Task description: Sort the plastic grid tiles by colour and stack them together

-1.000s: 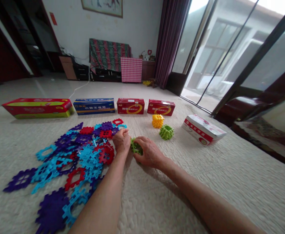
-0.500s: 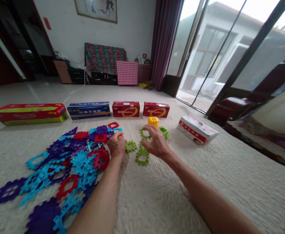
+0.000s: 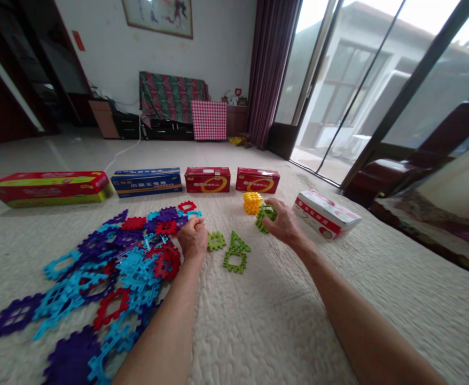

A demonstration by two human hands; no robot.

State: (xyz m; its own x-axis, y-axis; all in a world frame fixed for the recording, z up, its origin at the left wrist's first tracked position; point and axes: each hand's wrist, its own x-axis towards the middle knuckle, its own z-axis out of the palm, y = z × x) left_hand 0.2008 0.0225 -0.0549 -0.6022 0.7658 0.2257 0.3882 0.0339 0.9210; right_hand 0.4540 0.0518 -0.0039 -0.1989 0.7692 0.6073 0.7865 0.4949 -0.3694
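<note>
My right hand point(image 3: 284, 223) is closed on a green toothed building piece point(image 3: 265, 219), its fingers and thumb at the right side of a small green stack. A stack of yellow building pieces point(image 3: 252, 203) stands just left of it. My left hand point(image 3: 193, 236) is curled on the mat at the right edge of a mixed pile; whatever its fingers may hold is hidden. Close to its right lies a green square piece point(image 3: 217, 241). Farther right are a green triangular piece point(image 3: 239, 243) and a green open-frame piece point(image 3: 235, 261), touching each other.
A pile of light blue point(image 3: 136, 267), purple point(image 3: 72, 355) and red pieces point(image 3: 111, 307) spreads over the left. Along the back stand a long red-green box point(image 3: 50, 188), a blue box point(image 3: 147, 182) and two red boxes point(image 3: 208, 180). A white-red box point(image 3: 326, 214) is at right.
My right hand has moved right, carrying a green frame piece to the green stack beside the yellow one. My left hand has stayed in place.
</note>
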